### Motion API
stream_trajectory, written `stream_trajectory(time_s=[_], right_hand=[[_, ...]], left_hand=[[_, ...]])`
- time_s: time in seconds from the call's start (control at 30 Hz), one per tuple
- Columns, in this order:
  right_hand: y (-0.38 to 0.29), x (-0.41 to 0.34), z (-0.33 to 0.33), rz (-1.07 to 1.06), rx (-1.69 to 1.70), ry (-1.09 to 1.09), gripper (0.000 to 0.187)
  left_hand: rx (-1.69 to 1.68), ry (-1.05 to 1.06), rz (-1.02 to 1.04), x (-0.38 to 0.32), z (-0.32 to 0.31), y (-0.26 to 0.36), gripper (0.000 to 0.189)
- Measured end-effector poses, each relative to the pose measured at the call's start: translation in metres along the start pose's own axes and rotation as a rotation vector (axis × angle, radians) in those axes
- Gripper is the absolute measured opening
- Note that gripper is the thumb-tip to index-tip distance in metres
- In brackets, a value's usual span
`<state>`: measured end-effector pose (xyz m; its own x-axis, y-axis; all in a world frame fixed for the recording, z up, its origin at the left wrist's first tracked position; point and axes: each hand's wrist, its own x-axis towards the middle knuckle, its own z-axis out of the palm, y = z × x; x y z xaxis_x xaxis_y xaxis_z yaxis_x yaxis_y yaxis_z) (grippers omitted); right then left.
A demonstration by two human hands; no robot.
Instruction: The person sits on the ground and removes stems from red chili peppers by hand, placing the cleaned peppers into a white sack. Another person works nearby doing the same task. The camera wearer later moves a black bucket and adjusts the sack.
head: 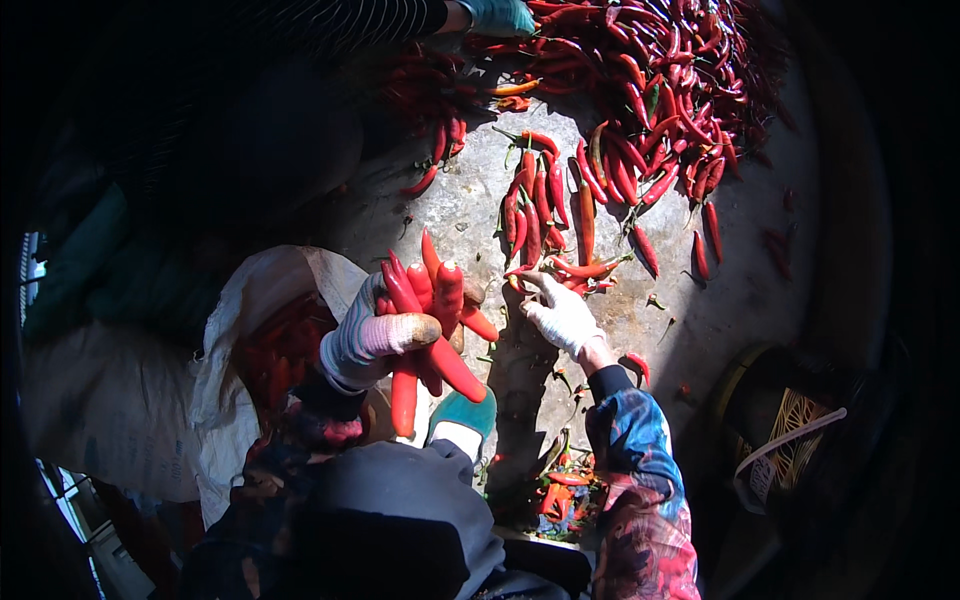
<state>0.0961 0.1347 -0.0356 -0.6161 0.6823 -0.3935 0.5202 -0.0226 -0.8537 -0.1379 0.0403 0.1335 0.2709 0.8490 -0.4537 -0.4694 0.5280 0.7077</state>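
Note:
My left hand (pixel 367 330), in a striped knit glove with stained fingertips, is closed around several red chili peppers (pixel 448 296) that point in different directions. To its right, my right hand (pixel 559 311), in a white knit glove, reaches over the concrete floor with thumb and forefinger at a small group of red chilies (pixel 585 268). Whether those fingers grip a chili cannot be told. Just beyond them lies a loose row of red chilies (pixel 532 202), some with green stems. A large heap of red chilies (pixel 675 82) covers the floor at the upper right.
A white woven sack (pixel 225 375) holding red chilies stands open beside my left arm. Another person's gloved hand (pixel 501 16) is at the heap's top left. Stems and chili scraps (pixel 559 495) lie near my feet. A dark container with a pale handle (pixel 787 450) stands at the right.

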Motion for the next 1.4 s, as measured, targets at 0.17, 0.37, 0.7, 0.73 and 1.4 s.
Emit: stream_trajectory(time_s=[0.17,0.37,0.7,0.73,1.4], right_hand=[[0.033,0.019,-0.116,0.181,-0.46,0.583,0.062],[0.051,-0.021,-0.1,0.093,0.123,0.522,0.038],[-0.004,-0.11,-0.034,0.223,-0.002,0.228,0.042],[-0.015,-0.119,-0.043,0.132,-0.232,0.205,0.042],[-0.154,-0.487,-0.055,0.294,-0.128,0.999,0.033]], left_hand=[[-0.063,0.175,0.033,-0.097,-0.028,0.011,0.061],[0.695,0.789,-0.244,-0.199,-0.05,0.007,0.074],[1.243,1.03,0.083,-0.202,-0.032,-0.024,0.019],[1.227,0.938,0.256,-0.192,-0.024,-0.023,0.012],[1.151,-0.885,0.87,-0.099,0.164,0.043,0.016]])
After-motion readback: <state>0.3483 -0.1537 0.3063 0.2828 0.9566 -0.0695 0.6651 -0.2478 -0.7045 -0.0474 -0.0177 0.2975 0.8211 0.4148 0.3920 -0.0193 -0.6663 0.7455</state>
